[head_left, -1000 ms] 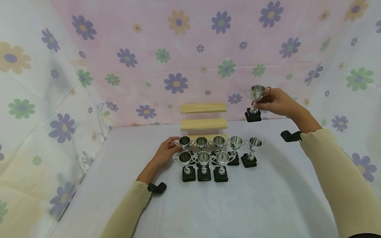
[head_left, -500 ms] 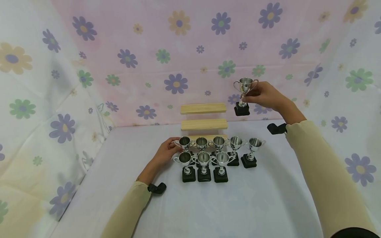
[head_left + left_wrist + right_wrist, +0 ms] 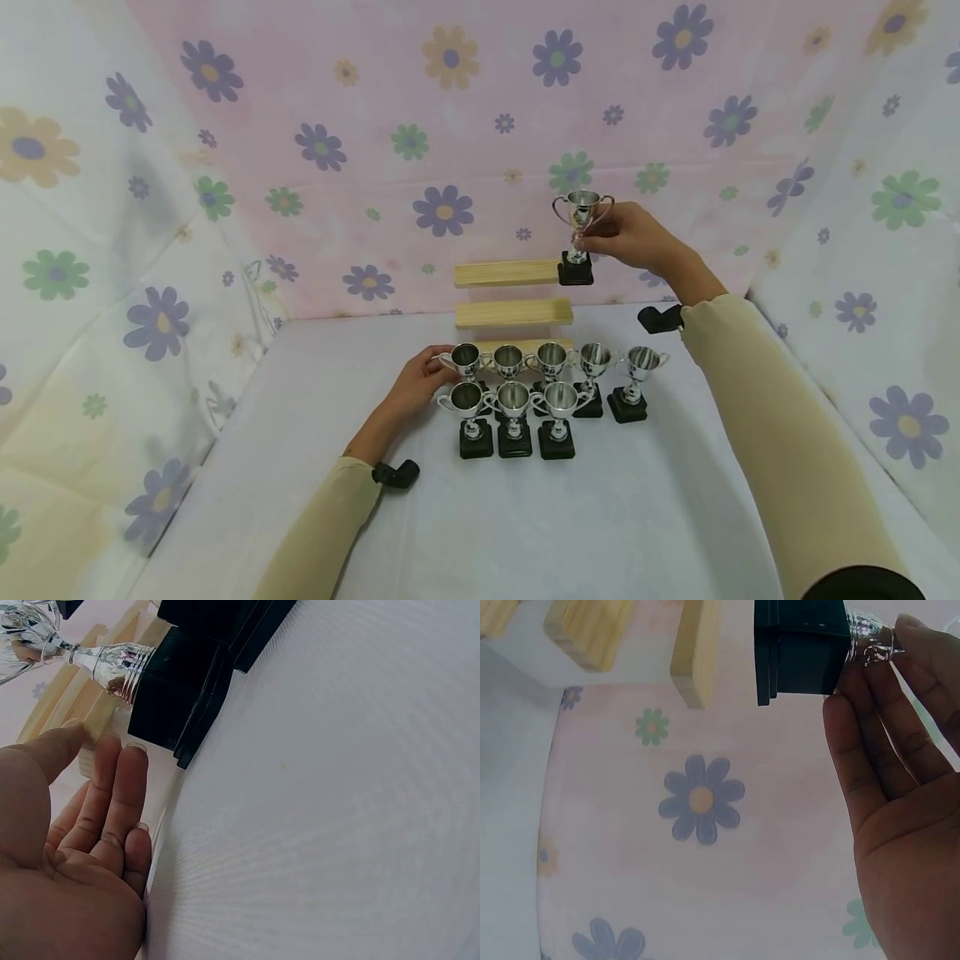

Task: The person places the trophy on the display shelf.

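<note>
A silver trophy cup with a black base (image 3: 576, 268) is held upright at its stem by my right hand (image 3: 637, 237). Seen from the right wrist, the underside of that base (image 3: 802, 652) is apart from the top wooden shelf (image 3: 697, 656), with thumb and fingers on the stem. My left hand (image 3: 414, 385) is beside the leftmost back trophy (image 3: 466, 358), fingers loosely bent. From the left wrist, the thumb and fingertips lie by the wooden rack (image 3: 101, 712) and near a black trophy base (image 3: 180, 690); whether they touch the wood I cannot tell.
Several matching trophies stand in two rows before the rack, among them a front one (image 3: 557, 408) and a slightly tilted-looking one (image 3: 633, 383) at the right. Three stepped wooden shelves, such as the middle one (image 3: 513, 313), rise behind them. A flowered cloth (image 3: 375, 108) hangs behind.
My right hand has moved left with the trophy, from right of the rack to over the top shelf's right end, rising slightly. The left hand and standing trophies stay as they were.
</note>
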`<state>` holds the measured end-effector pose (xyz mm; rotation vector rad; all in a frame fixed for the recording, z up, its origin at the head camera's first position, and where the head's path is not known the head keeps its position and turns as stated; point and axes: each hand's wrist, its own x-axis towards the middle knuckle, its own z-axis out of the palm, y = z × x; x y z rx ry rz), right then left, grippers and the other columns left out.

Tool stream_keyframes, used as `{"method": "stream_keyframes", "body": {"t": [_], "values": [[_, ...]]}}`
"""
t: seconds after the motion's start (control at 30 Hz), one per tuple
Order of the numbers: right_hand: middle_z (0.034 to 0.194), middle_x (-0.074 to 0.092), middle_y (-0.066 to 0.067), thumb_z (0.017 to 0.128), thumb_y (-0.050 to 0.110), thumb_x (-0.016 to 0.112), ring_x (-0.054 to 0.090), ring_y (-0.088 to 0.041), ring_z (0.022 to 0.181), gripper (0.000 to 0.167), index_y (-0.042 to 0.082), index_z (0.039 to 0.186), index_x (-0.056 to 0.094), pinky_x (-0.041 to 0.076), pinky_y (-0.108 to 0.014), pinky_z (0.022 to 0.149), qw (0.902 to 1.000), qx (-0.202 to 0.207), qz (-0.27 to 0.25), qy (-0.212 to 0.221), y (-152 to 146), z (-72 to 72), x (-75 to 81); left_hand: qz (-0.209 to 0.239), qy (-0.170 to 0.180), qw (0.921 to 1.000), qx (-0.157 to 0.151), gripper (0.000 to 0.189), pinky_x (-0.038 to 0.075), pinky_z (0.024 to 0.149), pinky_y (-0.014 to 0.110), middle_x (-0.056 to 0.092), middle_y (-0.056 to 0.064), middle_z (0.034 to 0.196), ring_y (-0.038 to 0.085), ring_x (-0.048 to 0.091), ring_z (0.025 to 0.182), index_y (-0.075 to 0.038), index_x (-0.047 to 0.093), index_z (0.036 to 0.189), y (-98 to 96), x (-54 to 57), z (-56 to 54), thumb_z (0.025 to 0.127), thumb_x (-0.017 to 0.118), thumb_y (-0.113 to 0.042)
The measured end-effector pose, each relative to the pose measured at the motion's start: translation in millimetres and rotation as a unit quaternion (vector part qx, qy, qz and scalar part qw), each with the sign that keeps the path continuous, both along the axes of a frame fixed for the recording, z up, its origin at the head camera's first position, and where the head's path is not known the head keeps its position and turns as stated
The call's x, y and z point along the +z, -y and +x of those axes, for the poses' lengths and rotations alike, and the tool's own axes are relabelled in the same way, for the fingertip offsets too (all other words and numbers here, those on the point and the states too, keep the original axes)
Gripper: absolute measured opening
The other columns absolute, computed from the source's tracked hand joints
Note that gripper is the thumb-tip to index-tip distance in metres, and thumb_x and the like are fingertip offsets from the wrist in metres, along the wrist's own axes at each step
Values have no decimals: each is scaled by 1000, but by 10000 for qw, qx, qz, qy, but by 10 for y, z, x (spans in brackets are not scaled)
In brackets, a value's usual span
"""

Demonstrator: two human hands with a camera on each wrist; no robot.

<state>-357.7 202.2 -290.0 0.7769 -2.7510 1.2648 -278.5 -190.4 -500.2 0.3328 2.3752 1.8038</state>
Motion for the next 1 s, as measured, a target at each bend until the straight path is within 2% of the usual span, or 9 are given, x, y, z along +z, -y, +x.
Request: {"method": "stream_keyframes", "body": {"t": [0.23,0.47,0.7,0.83,1.0], "values": [[124,73,-19,104,24,72,69,-32,118,24,2,114,71,52,-51,102,9997,91,-205,127,210,-118,-53,108,79,9999,28,45,50,107,45,74,18,128,31,74,111,-5,54,148,17,-22,-12,106,66,-15],[127,71,-21,103,23,72,66,-34,122,25,1,115,71,50,-52,104,9989,52,-441,177,417,-187,-104,23,94,9999,112,44,50,104,37,76,14,127,22,76,107,-8,56,147,11,-17,-15,106,68,-16],[131,69,-24,104,19,72,62,-35,129,27,-3,120,73,47,-51,112,9971,25,-719,233,600,-218,-127,6,59,10000,41,45,48,108,46,75,15,128,24,76,107,-7,55,149,0,10,-10,106,66,-16],[126,71,-23,103,18,73,65,-33,124,27,-3,121,74,50,-49,108,9958,-40,-874,273,708,-237,-156,-31,48,10000,43,45,48,108,45,76,15,126,23,75,107,-7,55,149,5,6,-11,106,66,-17],[120,71,-20,102,19,74,66,-31,116,27,-1,120,74,52,-48,103,9961,-135,-831,267,854,-247,-156,-51,80,9999,56,44,47,109,43,77,12,125,22,75,107,-9,55,148,9,12,-2,106,66,-16]]}}
